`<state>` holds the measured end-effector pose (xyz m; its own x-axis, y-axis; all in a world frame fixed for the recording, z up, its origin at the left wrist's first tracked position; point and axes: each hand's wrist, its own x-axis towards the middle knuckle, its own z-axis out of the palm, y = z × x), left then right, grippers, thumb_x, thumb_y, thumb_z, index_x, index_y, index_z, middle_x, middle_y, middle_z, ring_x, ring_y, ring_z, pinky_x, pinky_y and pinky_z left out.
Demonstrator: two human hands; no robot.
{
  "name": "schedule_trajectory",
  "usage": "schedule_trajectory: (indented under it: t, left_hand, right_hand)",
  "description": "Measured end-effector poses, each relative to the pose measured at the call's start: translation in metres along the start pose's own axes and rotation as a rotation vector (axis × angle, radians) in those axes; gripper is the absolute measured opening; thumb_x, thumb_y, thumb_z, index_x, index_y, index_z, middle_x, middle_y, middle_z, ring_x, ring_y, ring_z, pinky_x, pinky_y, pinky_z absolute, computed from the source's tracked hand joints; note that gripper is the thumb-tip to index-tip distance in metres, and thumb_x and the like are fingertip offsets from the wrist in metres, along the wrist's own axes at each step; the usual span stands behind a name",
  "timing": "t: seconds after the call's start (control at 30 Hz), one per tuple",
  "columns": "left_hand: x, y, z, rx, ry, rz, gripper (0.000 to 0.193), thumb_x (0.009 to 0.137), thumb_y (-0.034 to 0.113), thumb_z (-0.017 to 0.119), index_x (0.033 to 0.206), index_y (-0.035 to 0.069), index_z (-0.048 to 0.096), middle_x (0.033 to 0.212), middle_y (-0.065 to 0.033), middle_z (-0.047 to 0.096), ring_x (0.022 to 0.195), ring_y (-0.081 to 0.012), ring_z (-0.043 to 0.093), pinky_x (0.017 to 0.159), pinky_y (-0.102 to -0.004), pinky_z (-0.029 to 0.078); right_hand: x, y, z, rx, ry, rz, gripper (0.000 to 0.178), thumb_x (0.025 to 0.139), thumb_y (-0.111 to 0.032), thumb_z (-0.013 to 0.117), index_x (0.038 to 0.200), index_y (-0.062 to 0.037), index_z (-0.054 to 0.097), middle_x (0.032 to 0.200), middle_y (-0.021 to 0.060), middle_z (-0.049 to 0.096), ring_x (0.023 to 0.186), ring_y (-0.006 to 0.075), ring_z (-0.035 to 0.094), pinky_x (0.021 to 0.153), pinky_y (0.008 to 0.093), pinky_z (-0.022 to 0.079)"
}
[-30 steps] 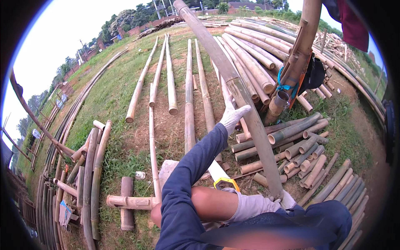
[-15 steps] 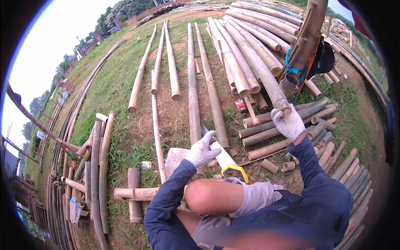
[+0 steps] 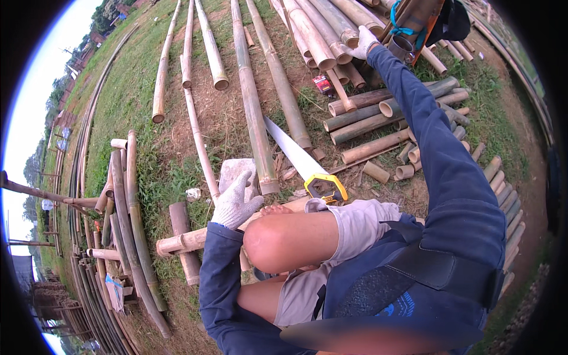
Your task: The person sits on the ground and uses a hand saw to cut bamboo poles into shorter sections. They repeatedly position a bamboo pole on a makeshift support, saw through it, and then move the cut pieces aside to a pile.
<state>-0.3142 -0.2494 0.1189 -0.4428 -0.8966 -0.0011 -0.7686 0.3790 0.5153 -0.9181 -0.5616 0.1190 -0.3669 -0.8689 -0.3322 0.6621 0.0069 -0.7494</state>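
Bamboo pole, long axis forward-left, near end at right hand

Gloved R hand was stretched fwd, at the end of a bamboo pole in the pile; grip unclear. Gloved L hand, loosely spread, was nr the bent knee. Yellow-handled saw lay on the dirt, w/ short bamboo pcs to its R.

Open grass leaves room left of the left hand; a stone blocks straight ahead, and pole ends crowd the right hand.
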Motion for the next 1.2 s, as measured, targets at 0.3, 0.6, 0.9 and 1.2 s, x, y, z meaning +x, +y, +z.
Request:
schedule_trajectory:
  t: [0.3, 0.6, 0.9, 1.2]
  left_hand:
    - [-0.016, 0.002, -0.004, 0.041, -0.069, -0.045, 0.078, 0.085, 0.027, 0.089, 0.154, 0.005, 0.059, 0.138, -0.0231, 0.073, 0.130, -0.0391, 0.071, 0.109, -0.0452, 0.058]
    - [-0.012, -0.014, 0.007, 0.097, -0.102, -0.018, 0.074, 0.087, 0.031, 0.087, 0.150, 0.003, 0.061, 0.130, -0.0244, 0.076, 0.119, -0.0411, 0.075, 0.103, -0.0475, 0.060]
    - [-0.007, -0.016, 0.010, 0.138, -0.121, -0.035, 0.054, 0.085, 0.036, 0.085, 0.129, 0.010, 0.066, 0.108, -0.0203, 0.079, 0.106, -0.0423, 0.077, 0.090, -0.0530, 0.061]
    - [0.000, -0.034, 0.028, 0.196, -0.245, -0.028, 0.064, 0.084, 0.038, 0.086, 0.134, 0.005, 0.064, 0.111, -0.0245, 0.078, 0.107, -0.0443, 0.076, 0.091, -0.0542, 0.061]
  right_hand:
    - [-0.008, 0.080, -0.034, -0.609, 0.146, -0.340, 0.089, 0.099, -0.064, 0.073, 0.156, 0.0012, 0.055, 0.144, 0.0251, 0.067, 0.109, 0.0302, 0.079, 0.085, 0.0411, 0.066]
    - [0.035, 0.052, -0.023, -1.039, -0.024, -0.451, 0.096, 0.100, -0.067, 0.069, 0.161, 0.0042, 0.052, 0.153, 0.0258, 0.064, 0.140, 0.0368, 0.063, 0.113, 0.0442, 0.056]
    - [-0.045, 0.192, -0.101, -1.433, 0.087, -0.206, 0.083, 0.095, -0.052, 0.081, 0.153, 0.0013, 0.055, 0.140, 0.0284, 0.068, 0.127, 0.0425, 0.070, 0.109, 0.0489, 0.056]
    - [-0.153, 0.198, -0.164, -1.073, -0.232, 0.038, 0.052, 0.099, -0.031, 0.081, 0.131, -0.0018, 0.053, 0.095, 0.0077, 0.064, 0.073, 0.0171, 0.063, 0.066, 0.0365, 0.057]
